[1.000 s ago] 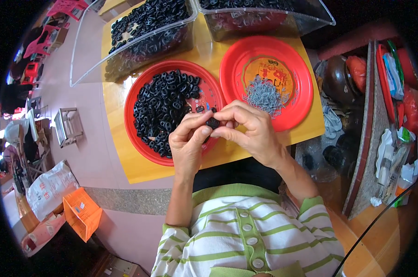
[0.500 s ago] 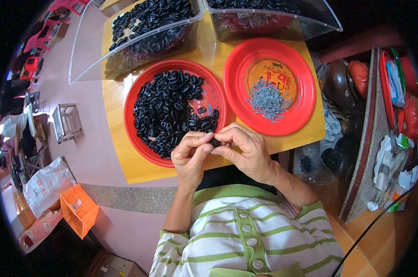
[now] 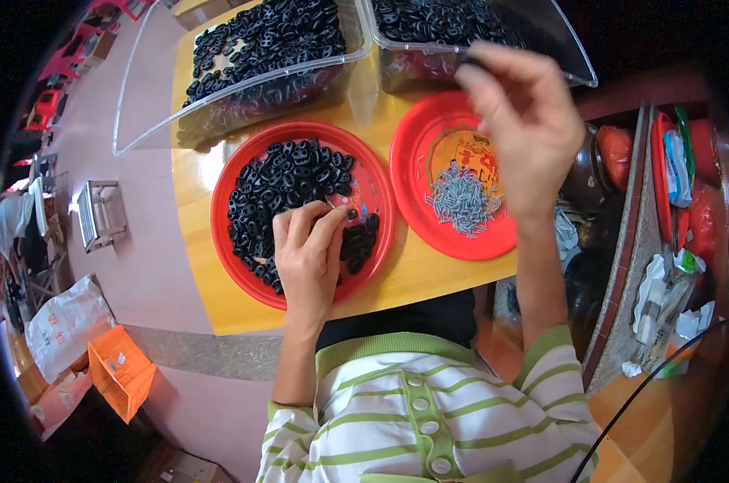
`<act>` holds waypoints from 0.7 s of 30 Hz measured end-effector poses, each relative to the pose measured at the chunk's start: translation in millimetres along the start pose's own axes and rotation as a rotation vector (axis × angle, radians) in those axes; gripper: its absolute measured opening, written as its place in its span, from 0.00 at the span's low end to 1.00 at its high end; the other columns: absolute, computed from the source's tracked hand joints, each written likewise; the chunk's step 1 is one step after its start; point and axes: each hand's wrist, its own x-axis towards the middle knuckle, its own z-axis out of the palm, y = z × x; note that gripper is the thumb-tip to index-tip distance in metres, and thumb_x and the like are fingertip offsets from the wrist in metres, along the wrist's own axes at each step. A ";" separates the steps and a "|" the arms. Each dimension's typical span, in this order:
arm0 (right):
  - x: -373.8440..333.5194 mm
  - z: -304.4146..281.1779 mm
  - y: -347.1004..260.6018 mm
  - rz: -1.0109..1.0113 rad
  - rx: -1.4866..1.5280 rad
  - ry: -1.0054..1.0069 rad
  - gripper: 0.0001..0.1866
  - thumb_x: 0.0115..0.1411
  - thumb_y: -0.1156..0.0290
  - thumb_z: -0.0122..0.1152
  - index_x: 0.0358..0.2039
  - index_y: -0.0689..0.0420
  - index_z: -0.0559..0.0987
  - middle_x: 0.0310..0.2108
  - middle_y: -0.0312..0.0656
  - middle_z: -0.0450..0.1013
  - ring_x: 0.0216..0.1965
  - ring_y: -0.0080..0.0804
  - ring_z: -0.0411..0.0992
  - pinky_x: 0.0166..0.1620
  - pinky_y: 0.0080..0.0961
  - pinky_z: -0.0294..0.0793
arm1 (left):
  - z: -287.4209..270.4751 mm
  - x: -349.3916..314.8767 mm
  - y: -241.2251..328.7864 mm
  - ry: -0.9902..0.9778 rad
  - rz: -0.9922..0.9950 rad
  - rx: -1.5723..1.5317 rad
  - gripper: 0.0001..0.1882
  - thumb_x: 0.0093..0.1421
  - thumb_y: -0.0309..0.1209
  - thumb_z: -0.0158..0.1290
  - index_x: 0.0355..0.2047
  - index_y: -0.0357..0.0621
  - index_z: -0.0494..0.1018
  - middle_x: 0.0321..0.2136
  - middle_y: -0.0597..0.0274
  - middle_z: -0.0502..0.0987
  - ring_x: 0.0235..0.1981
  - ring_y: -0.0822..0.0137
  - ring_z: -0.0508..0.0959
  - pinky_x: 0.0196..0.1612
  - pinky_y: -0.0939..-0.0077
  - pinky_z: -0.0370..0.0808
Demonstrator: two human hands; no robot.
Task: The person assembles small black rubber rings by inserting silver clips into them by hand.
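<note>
My left hand (image 3: 306, 245) reaches into the red plate (image 3: 222, 173) on the left. Its fingers are bent together among small black plastic pieces (image 3: 280, 181) with holes, and what they pinch, if anything, is hidden. Raised before the right clear bin (image 3: 429, 58), my right hand (image 3: 530, 121) is smeared by motion. A small dark piece, seemingly one of the black plastic pieces, shows between its thumb and fingertips. Below that hand, a second red plate (image 3: 413, 205) bears a heap of short grey metal pins (image 3: 461, 200).
Another clear bin (image 3: 260, 84) of black pieces stands at the back left of the yellow table (image 3: 199, 266). On the floor at left are a metal stool (image 3: 99, 216), a white sack (image 3: 70, 326) and an orange basket (image 3: 121, 372). Packets lie on the ledge (image 3: 622, 314) at right.
My hands, together over the left plate's near rim before, have parted. The right rose away toward the right bin with a dark piece; the left moved into the black pieces. The view shifted slightly.
</note>
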 end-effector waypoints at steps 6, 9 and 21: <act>51.6 -4.9 7.6 -0.127 -0.183 0.070 0.06 0.55 0.80 0.61 0.35 0.60 0.79 0.32 0.32 0.75 0.29 0.13 0.69 0.34 0.10 0.68 | 3.9 13.1 5.1 -0.084 0.002 0.138 0.10 0.47 0.26 0.60 0.32 0.43 0.78 0.35 0.63 0.73 0.39 0.61 0.70 0.41 0.67 0.66; 19.2 -12.9 22.0 -0.116 -0.096 -0.064 0.04 0.53 0.76 0.64 0.31 0.59 0.80 0.26 0.37 0.74 0.27 0.20 0.71 0.31 0.18 0.69 | 4.2 13.7 2.3 -0.108 -0.009 0.148 0.10 0.46 0.26 0.60 0.31 0.44 0.77 0.35 0.64 0.73 0.39 0.61 0.70 0.41 0.66 0.65; -51.7 1.1 72.4 -0.022 -0.326 -0.564 0.06 0.53 0.74 0.60 0.32 0.60 0.76 0.30 0.42 0.70 0.33 0.42 0.71 0.35 0.34 0.70 | 3.2 8.9 2.4 -0.125 0.007 0.066 0.08 0.45 0.24 0.61 0.28 0.43 0.75 0.34 0.63 0.73 0.39 0.60 0.70 0.41 0.66 0.64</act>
